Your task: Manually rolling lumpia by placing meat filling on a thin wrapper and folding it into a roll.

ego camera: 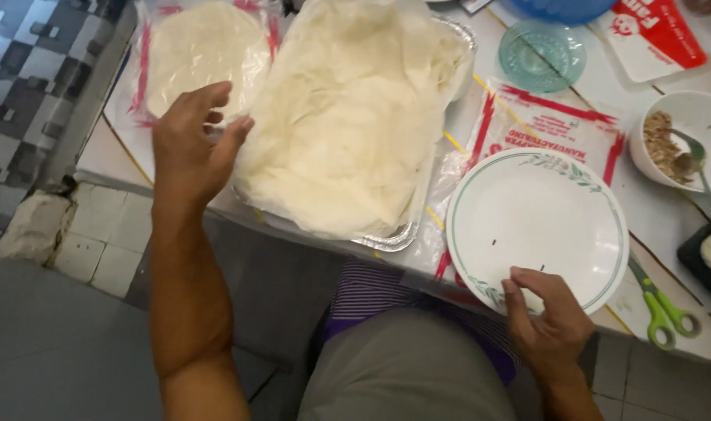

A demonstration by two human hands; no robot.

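- Right hand (549, 316): nearest item, at the near right edge of the counter; fingers curled, thumb and fingertips pinching the near rim of the white plate (536, 226).
- White plate: round, green-banded rim with a leaf motif, lying flat on a red-printed plastic wrapper (550, 125); near rim partly hidden under the fingers.
- Left hand (190, 144): fingers spread and slack, closed on nothing, thumb tip touching the left edge of the foil tray (394, 238).
- Foil tray: rectangular, long axis running near to far, tilted slightly rightward at the far end; heaped with pale thin dough sheets (348, 117) that hide most of its rim.
- Bagged round sheets (203, 51): far left, partly behind the left hand, cut off at the top.
- Green-handled scissors (661, 308): right of the plate, blades hidden under its rim.
- Bowl with spoon (687, 140): far right, filling hard to make out.
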